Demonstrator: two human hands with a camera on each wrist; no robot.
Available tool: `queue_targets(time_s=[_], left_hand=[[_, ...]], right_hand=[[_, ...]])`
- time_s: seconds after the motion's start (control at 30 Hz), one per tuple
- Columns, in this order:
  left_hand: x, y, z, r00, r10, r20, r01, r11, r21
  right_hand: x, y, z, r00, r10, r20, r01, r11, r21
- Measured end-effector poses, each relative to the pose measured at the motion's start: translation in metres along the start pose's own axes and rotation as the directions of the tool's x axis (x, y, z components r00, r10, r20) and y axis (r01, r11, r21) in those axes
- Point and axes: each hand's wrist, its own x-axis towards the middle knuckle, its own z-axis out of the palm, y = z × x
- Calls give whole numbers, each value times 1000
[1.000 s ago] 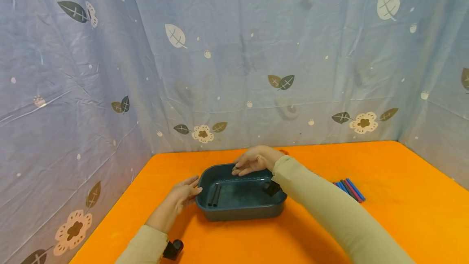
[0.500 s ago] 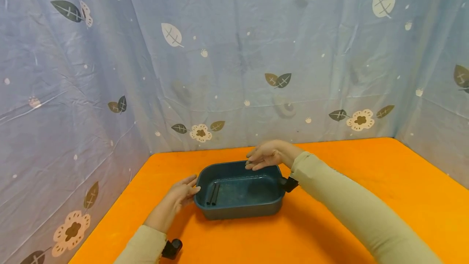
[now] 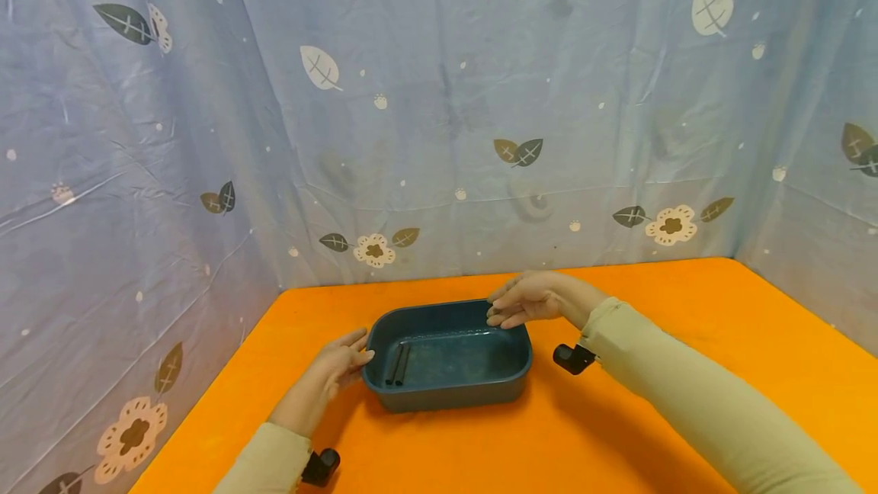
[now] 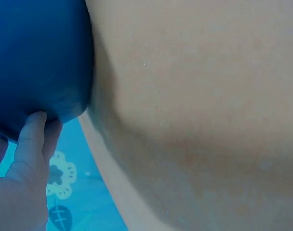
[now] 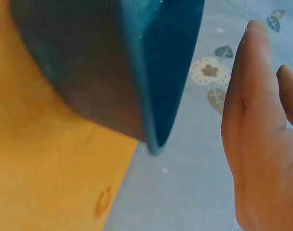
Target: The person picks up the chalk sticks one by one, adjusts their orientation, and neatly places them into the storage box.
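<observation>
A dark teal rectangular tub stands on the orange table. Two slim dark sticks lie side by side inside it, near its left end. At the tub's left end, my left hand holds the rim, thumb at the edge and fingers against the outer wall. The left wrist view shows those fingers touching the wall. My right hand hovers over the back right corner with relaxed fingers and nothing visible in it. In the right wrist view this hand is apart from the tub.
An orange surface spreads around the tub. A blue curtain with leaf and flower prints hangs behind and at both sides. Black wrist cameras are strapped near both sleeves.
My right hand has moved rightward from above the tub to its back right corner. Coloured sticks on the right, seen earlier, are now hidden behind the right arm. The left hand stays at the rim.
</observation>
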Motion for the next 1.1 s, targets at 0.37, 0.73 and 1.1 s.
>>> queue_targets(time_s=[0.37, 0.73, 1.1], left_hand=[[-1, 1, -2, 1000, -1, -12, 1, 1000, 1], [-1, 0, -1, 1000, 5, -5, -5, 1000, 24], [0, 0, 0, 1000, -3, -4, 3, 1000, 2]], right_hand=[[-17, 14, -19, 999, -33, -3, 33, 999, 2], [-38, 30, -36, 997, -68, -35, 68, 998, 11], [-53, 39, -48, 996, -88, -16, 89, 995, 53]])
